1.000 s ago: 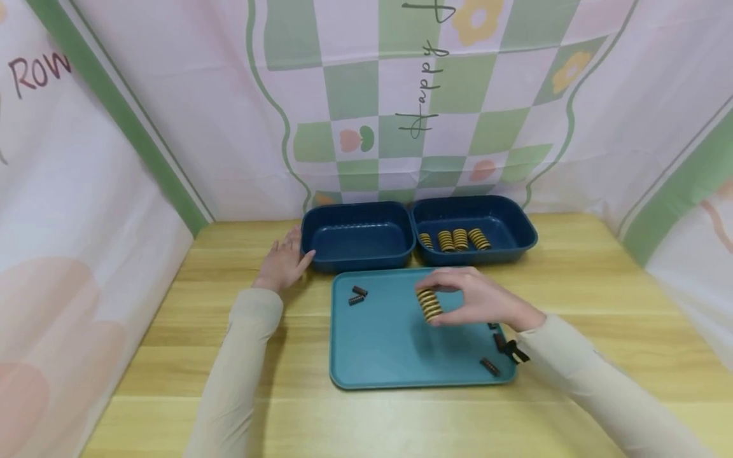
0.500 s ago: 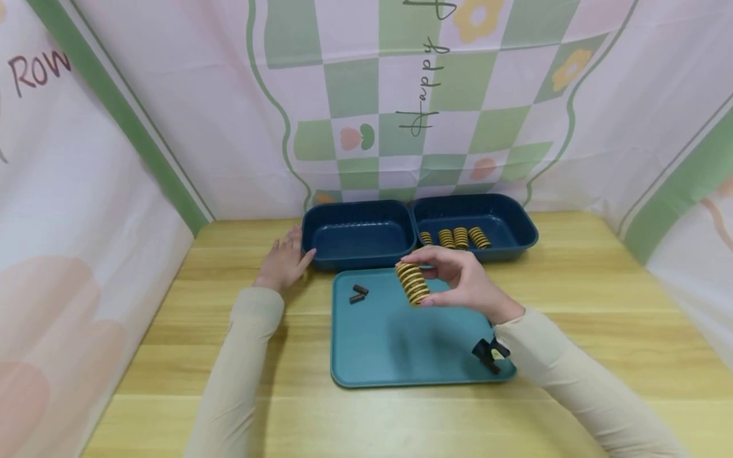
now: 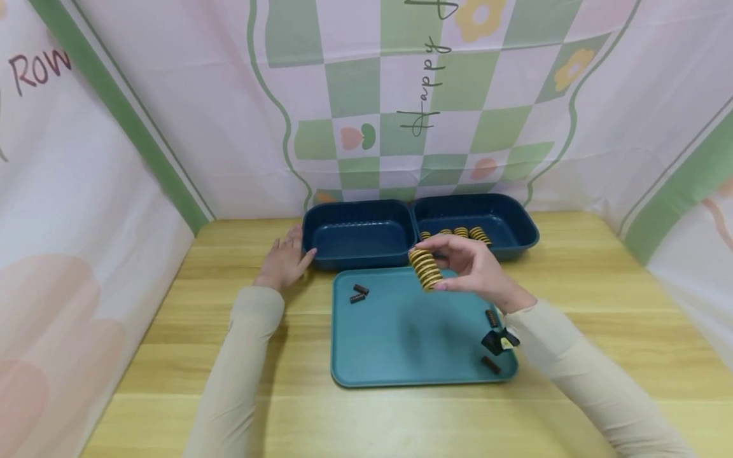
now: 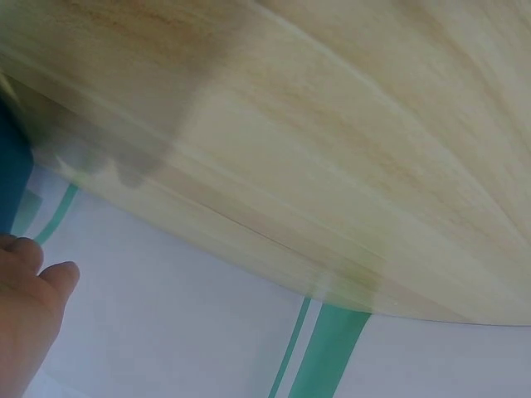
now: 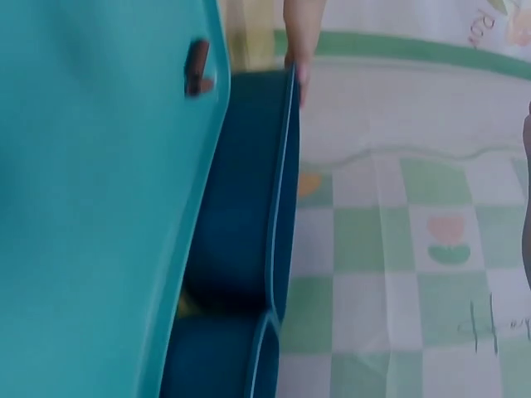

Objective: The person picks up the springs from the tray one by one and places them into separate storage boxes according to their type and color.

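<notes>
1. The right hand (image 3: 478, 270) holds a yellow spring (image 3: 425, 268) in the air above the far edge of the teal tray (image 3: 401, 343), just in front of the two dark blue bins.
2. The yellow spring is a short, thick coil of flat golden turns with dark gaps between them, tilted so that its upper end leans toward the bins.
3. The right hand's fingers (image 3: 452, 245) curl over the top of the coil and the thumb closes under it, so it is pinched end to end.
4. The right bin (image 3: 515, 229) holds more yellow springs (image 3: 478, 234) lying in a row, partly hidden by the hand.
5. The left bin (image 3: 357, 238) sits touching the right bin; the left hand (image 3: 283, 261) rests on the tabletop (image 3: 172, 356) against this bin's left wall, fingers straight and relaxed, holding nothing.
6. Small dark springs (image 3: 357, 294) lie on the tray's far left part, and others (image 3: 491, 318) lie near its right edge beside the right sleeve.
</notes>
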A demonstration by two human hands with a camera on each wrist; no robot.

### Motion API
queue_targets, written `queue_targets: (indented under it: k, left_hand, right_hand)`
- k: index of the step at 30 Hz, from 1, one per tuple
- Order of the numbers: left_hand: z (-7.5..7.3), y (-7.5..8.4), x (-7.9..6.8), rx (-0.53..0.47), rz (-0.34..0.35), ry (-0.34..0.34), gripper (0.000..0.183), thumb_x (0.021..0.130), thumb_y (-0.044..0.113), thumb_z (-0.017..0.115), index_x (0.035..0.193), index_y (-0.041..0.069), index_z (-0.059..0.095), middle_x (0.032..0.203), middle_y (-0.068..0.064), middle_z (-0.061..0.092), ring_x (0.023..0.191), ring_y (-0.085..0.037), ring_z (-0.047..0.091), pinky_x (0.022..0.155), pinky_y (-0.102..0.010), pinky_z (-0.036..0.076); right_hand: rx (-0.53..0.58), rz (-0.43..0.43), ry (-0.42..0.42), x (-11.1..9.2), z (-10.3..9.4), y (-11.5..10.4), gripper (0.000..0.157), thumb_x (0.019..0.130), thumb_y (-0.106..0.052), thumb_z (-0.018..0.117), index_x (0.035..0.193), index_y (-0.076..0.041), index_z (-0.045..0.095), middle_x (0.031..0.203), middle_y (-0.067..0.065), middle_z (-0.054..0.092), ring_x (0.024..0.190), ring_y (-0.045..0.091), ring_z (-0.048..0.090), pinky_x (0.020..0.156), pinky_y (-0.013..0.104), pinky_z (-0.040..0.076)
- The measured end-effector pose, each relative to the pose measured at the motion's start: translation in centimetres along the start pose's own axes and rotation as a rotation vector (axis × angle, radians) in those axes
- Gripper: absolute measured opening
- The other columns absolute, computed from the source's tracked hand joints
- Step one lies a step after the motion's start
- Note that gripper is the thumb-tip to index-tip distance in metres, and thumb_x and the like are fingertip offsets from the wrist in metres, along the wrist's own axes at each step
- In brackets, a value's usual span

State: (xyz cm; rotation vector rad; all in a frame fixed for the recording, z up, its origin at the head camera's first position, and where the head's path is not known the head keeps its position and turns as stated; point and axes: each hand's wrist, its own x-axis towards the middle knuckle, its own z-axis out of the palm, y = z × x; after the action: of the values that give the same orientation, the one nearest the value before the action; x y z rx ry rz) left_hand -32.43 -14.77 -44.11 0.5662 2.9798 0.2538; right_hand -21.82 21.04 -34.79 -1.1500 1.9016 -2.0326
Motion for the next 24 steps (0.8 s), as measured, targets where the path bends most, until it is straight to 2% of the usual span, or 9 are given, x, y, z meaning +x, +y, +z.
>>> queue_targets:
  k: [8, 11, 13, 16, 20, 24]
  left_hand:
    - [0.0, -0.1, 0.0, -0.004, 0.001, -0.002, 0.071, 0.103, 0.043, 0.022, 0.147, -0.009, 0.003, 0.155, -0.022, 0.007, 0.142, -0.032, 0.01, 0.113, -0.051, 0.013]
    - [0.0, 0.0, -0.1, -0.005, -0.002, -0.002, 0.071, 0.103, 0.043, 0.023, 0.147, -0.009, 0.003, 0.155, -0.022, 0.008, 0.142, -0.032, 0.011, 0.113, -0.051, 0.014]
    - [-0.1, 0.1, -0.1, -0.007, -0.003, 0.0, 0.071, 0.103, 0.043, 0.023, 0.147, -0.009, 0.004, 0.155, -0.021, 0.008, 0.142, -0.032, 0.011, 0.113, -0.051, 0.014]
    - [0.0, 0.1, -0.1, -0.007, -0.004, -0.003, 0.071, 0.103, 0.044, 0.023, 0.148, -0.008, 0.004, 0.155, -0.021, 0.008, 0.142, -0.031, 0.01, 0.113, -0.05, 0.014]
    - [0.0, 0.1, 0.0, -0.011, -0.009, -0.005, 0.071, 0.103, 0.044, 0.023, 0.148, -0.007, 0.004, 0.156, -0.019, 0.007, 0.143, -0.03, 0.01, 0.113, -0.049, 0.013]
    - [0.2, 0.1, 0.1, -0.006, -0.008, 0.004, 0.071, 0.103, 0.044, 0.024, 0.148, -0.008, 0.005, 0.155, -0.02, 0.009, 0.142, -0.031, 0.011, 0.113, -0.049, 0.014]
  right_hand:
    - [-0.061, 0.033, 0.071, 0.1, -4.1, -0.1, 0.051, 0.075, 0.019, 0.067, 0.124, 0.011, 0.052, 0.124, 0.013, 0.058, 0.106, 0.022, 0.061, 0.084, 0.03, 0.053]
    - [-0.163, 0.122, 0.151, 0.3, -6.4, 0.1, 0.051, 0.076, 0.016, 0.069, 0.124, 0.008, 0.054, 0.124, 0.009, 0.059, 0.107, 0.017, 0.061, 0.083, 0.027, 0.052]
    - [-0.271, 0.206, 0.204, 0.6, -7.9, 0.3, 0.05, 0.077, 0.01, 0.071, 0.124, 0.005, 0.055, 0.124, 0.006, 0.059, 0.109, 0.013, 0.06, 0.085, 0.023, 0.05]
    - [-0.428, 0.35, 0.248, 1.0, -10.0, 0.8, 0.052, 0.079, 0.001, 0.074, 0.127, 0.002, 0.054, 0.128, 0.008, 0.055, 0.117, 0.015, 0.055, 0.091, 0.018, 0.045]
    - [-0.589, 0.491, 0.22, 1.5, -11.7, 2.0, 0.056, 0.08, -0.009, 0.076, 0.13, -0.001, 0.052, 0.134, 0.014, 0.05, 0.126, 0.029, 0.046, 0.1, 0.03, 0.042]
    - [-0.764, 0.531, 0.129, 2.0, -12.1, 3.8, 0.056, 0.079, -0.017, 0.077, 0.129, -0.004, 0.055, 0.131, 0.016, 0.052, 0.122, 0.035, 0.049, 0.099, 0.046, 0.041]
